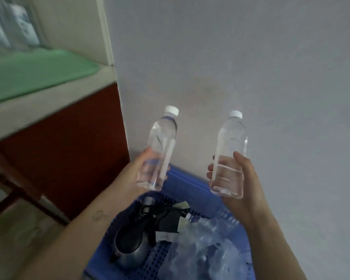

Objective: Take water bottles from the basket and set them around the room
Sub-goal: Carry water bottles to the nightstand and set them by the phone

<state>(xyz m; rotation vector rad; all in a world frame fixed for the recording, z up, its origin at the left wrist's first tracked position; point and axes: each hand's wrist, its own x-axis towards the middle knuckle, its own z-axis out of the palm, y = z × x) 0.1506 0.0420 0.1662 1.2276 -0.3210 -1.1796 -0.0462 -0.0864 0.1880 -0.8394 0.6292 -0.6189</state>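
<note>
I hold two clear, white-capped water bottles upright above a blue plastic basket (198, 196). My left hand (134, 176) grips the lower half of the left bottle (162, 138). My right hand (245, 182) grips the bottom of the right bottle (231, 142), fingers wrapped round it. Inside the basket lie crumpled clear plastic wrap (206, 251) with at least one more bottle cap (188, 216) showing, a black kettle (129, 243) and black cords.
A grey wall (251, 57) stands straight ahead. At the left is a counter with a green mat (34, 73) on it and a dark red front (73, 142). Wooden chair or table legs (28, 195) cross the tiled floor below.
</note>
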